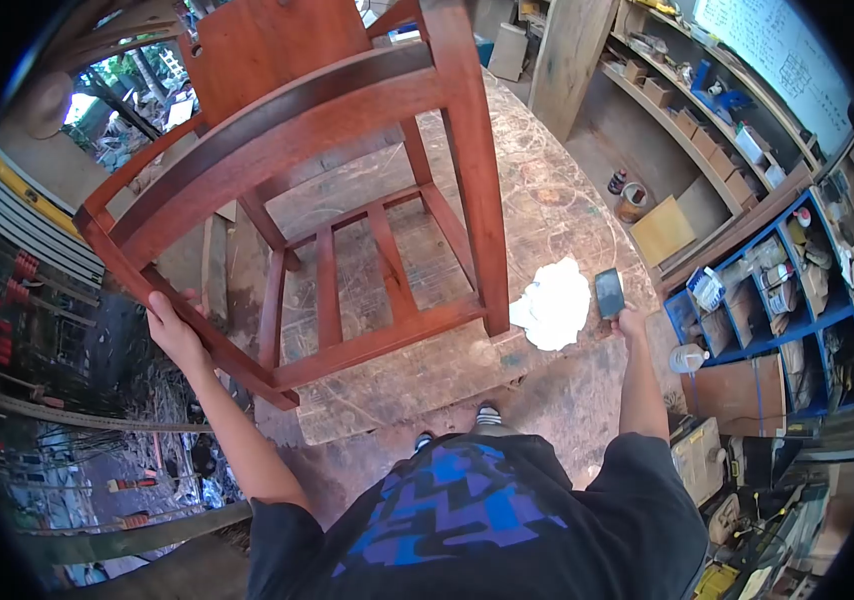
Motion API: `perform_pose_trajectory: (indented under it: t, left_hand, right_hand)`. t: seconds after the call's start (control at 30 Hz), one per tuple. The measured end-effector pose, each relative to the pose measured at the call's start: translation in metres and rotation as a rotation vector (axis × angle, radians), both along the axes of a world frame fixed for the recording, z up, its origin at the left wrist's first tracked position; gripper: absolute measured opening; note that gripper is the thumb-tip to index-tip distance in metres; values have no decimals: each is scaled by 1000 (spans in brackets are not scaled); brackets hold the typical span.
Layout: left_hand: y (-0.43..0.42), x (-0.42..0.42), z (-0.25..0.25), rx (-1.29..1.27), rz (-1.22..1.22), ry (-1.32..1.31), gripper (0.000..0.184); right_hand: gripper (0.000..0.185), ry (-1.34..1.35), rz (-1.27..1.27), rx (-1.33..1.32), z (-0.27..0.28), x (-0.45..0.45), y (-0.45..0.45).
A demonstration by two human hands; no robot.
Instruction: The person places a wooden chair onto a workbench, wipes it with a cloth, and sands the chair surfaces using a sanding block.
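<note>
A reddish-brown wooden chair frame (pixel 297 135) stands on the worn wooden table, with slats low between its legs. My left hand (pixel 176 325) is closed round the chair's left post, the thumb on the near side and the fingertips partly hidden behind it. Off to the right, my right hand (pixel 630 322) pinches the lower edge of a dark grey-green flat rectangle (pixel 608 293) that looks like sandpaper. Beside that piece, a crumpled white cloth (pixel 554 304) lies on the tabletop near the chair's right post.
The round-edged wooden table (pixel 537 165) bears the chair. A blue compartment shelf (pixel 782 310) with bottles and boxes is on the right, below wooden wall shelves (pixel 682 125). A can (pixel 633 203) and a small dark bottle (pixel 617 181) stand beyond the table. Clamps (pixel 17 300) hang at left.
</note>
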State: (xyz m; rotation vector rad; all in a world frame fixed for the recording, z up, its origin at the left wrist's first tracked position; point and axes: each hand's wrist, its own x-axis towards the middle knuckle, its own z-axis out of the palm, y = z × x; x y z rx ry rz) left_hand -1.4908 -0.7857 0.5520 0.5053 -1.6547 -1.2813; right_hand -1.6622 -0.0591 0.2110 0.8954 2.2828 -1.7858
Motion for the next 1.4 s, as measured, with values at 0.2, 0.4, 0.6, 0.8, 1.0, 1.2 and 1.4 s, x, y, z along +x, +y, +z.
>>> perform_pose_trajectory:
  t: [0.2, 0.4, 0.6, 0.8, 1.0, 1.2, 1.4]
  left_hand:
    - [-16, -14, 7, -11, 3, -12, 52]
    - [-15, -19, 10, -20, -15, 11, 53]
    - [-13, -20, 13, -22, -3, -2, 53]
    - [-14, -21, 12, -39, -16, 9, 53]
    - [-12, -21, 14, -42, -13, 8, 54]
    - [-11, -21, 13, -45, 16, -13, 54]
    - [-23, -26, 8, -57, 18, 28, 54]
  right_hand:
    - [40, -18, -7, 133, -7, -4, 5]
    - [35, 115, -143, 153, -34, -13, 18]
    - [24, 447, -213, 805, 21, 9, -42]
    - [30, 573, 597, 882, 62, 42, -141]
    - [18, 319, 268, 489, 11, 10, -132]
    - [50, 496, 7, -1125, 114, 8, -93]
    - [56, 767, 103, -1110, 265, -2, -165]
